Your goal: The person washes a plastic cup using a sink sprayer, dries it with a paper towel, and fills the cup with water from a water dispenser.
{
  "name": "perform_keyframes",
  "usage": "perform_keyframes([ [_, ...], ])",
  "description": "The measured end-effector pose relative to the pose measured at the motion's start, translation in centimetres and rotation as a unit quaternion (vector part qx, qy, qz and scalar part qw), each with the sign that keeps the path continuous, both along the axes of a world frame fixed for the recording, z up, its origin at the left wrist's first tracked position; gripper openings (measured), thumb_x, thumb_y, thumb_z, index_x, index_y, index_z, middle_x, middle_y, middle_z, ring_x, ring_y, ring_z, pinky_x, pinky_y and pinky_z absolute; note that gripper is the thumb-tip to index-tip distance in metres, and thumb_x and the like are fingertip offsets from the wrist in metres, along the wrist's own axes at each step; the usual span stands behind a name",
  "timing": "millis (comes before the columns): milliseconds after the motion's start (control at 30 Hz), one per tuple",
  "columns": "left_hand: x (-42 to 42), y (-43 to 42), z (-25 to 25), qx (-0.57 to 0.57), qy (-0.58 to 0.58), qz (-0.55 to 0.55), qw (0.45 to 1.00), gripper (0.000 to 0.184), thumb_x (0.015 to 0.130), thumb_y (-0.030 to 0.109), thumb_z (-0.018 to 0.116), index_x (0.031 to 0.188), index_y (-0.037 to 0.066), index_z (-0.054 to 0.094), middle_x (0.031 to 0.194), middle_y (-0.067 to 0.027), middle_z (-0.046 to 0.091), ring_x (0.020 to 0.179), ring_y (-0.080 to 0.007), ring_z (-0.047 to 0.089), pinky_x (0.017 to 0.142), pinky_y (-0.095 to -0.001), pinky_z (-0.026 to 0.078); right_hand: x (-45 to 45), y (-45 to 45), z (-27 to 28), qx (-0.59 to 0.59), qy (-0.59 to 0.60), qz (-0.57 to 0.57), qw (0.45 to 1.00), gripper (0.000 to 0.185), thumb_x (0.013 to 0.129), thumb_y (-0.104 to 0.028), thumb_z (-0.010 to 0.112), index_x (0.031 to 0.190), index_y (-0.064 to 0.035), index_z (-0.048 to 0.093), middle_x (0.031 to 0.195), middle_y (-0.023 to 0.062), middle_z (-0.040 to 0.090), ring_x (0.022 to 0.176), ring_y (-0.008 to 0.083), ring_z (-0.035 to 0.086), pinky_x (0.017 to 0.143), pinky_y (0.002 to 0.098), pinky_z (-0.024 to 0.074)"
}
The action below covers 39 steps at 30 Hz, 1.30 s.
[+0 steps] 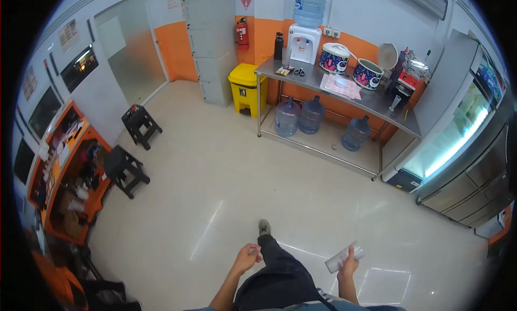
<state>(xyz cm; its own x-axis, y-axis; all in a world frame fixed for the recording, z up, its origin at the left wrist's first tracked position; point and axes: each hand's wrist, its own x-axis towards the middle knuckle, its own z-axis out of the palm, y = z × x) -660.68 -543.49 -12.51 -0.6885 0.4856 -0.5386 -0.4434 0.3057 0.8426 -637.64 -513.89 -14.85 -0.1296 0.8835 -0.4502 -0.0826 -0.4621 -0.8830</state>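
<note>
My right hand point(349, 263) is wrapped around a whitish, see-through cylinder point(337, 261) that looks like a plastic tumbler. It is held tilted, low on my right side above the floor. Its contents cannot be made out. On the other side, my left hand point(247, 257) hangs in front of my thigh with its fingers curled in. Whether anything small is inside those fingers is hidden. One of my shoes point(264, 227) is forward on the tiled floor point(226, 192). Neither hand touches any furniture.
Ahead stands a steel table point(309, 79) with a water dispenser point(303, 44) and patterned rice cookers point(335, 58). Large water bottles point(288, 117) are below. A lit fridge point(458, 128) is at right, a yellow bin point(247, 87) beside the table, black stools point(125, 168) at left.
</note>
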Motion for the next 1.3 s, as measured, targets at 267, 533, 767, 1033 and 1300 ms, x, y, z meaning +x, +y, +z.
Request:
perform_keyframes([
  [267,-27.1,4.8,4.4,0.112,-0.028,0.073,0.991,0.028,0.093,0.003,0.046,0.120,-0.002,0.049,0.102,-0.0188,0.063,0.072,-0.0227,0.067,0.061,-0.0309,0.056,-41.4,8.8,6.8,0.077,0.061,0.191,0.977,0.052,0.082,-0.033,0.070,0.120,-0.0070,0.046,0.100,0.0040,0.055,0.087,0.0144,0.055,0.072,0.0307,0.0465],
  [533,-52.7,2.2,-0.1,-0.021,0.039,0.126,0.991,0.031,0.093,0.025,0.055,0.101,-0.006,0.058,0.069,-0.0118,0.066,0.057,-0.0154,0.063,0.053,-0.0270,0.051,-70.1,10.4,10.2,0.235,-0.224,0.704,0.632,0.077,0.068,-0.038,0.080,0.121,0.0043,0.044,0.105,0.0187,0.060,0.096,0.0274,0.061,0.084,0.0345,0.0495],
  [767,-79.6,2.6,-0.2,-0.133,0.117,0.014,0.984,0.042,0.091,0.041,0.053,0.085,0.002,0.067,0.069,-0.0108,0.066,0.064,-0.0205,0.065,0.064,-0.0345,0.051,-89.6,14.5,10.3,0.201,-0.442,0.703,0.520,0.098,0.056,-0.053,0.081,0.117,0.0148,0.046,0.109,0.0283,0.060,0.101,0.0356,0.061,0.087,0.0376,0.0483],
  [1033,-109.8,13.8,6.2,-0.219,0.323,-0.300,0.871,0.033,0.086,0.042,0.058,0.092,0.011,0.068,0.091,-0.0119,0.067,0.090,-0.0316,0.062,0.076,-0.0437,0.049,-102.6,21.9,18.6,0.179,-0.411,0.614,0.649,0.094,0.058,-0.045,0.083,0.120,0.0134,0.044,0.113,0.0270,0.058,0.108,0.0342,0.057,0.093,0.0385,0.0447],
  [1300,-126.5,12.9,-13.8,-0.307,0.242,-0.285,0.875,0.033,0.086,0.030,0.053,0.102,0.006,0.068,0.098,-0.0173,0.067,0.091,-0.0305,0.065,0.080,-0.0416,0.050,-123.7,28.8,19.0,0.259,-0.396,0.666,0.576,0.100,0.057,-0.061,0.077,0.119,0.0100,0.046,0.114,0.0294,0.057,0.105,0.0377,0.058,0.089,0.0399,0.0459],
])
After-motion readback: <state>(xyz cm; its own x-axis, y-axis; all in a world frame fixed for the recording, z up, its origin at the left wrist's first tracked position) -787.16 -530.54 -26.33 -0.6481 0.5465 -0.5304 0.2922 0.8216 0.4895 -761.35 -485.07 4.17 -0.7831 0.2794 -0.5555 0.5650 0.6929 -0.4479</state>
